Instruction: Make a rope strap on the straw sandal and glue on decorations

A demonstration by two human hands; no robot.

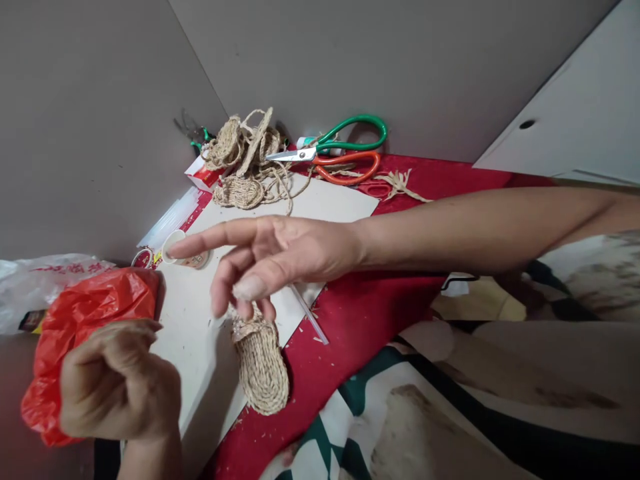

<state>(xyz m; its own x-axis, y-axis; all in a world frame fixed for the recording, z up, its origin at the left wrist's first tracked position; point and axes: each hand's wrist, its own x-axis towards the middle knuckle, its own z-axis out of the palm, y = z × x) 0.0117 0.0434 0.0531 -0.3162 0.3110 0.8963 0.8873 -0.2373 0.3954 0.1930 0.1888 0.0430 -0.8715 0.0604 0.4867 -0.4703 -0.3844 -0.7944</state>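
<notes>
My right hand [287, 253] reaches in from the right, its index finger stretched out and the other fingers loosely bent and apart. Just below its fingertips lies a small woven straw slipper [265, 373], with clear beads near its upper end; I cannot tell if the fingers touch it. My left hand [123, 380] is raised at the lower left, its fingers curled in and the tips pinched together. What it pinches, if anything, is too small to see. The slipper rests across the edge of a white board [185, 313] and the red cloth [365, 327].
Large scissors [303, 155] with green and red handles lean at the back beside braided straw cord [225, 143] and another woven piece [239, 192]. A paper cup [200, 259] stands behind my right index fingertip. A red plastic bag [100, 300] sits left; a clear tube [313, 320] lies near the slipper.
</notes>
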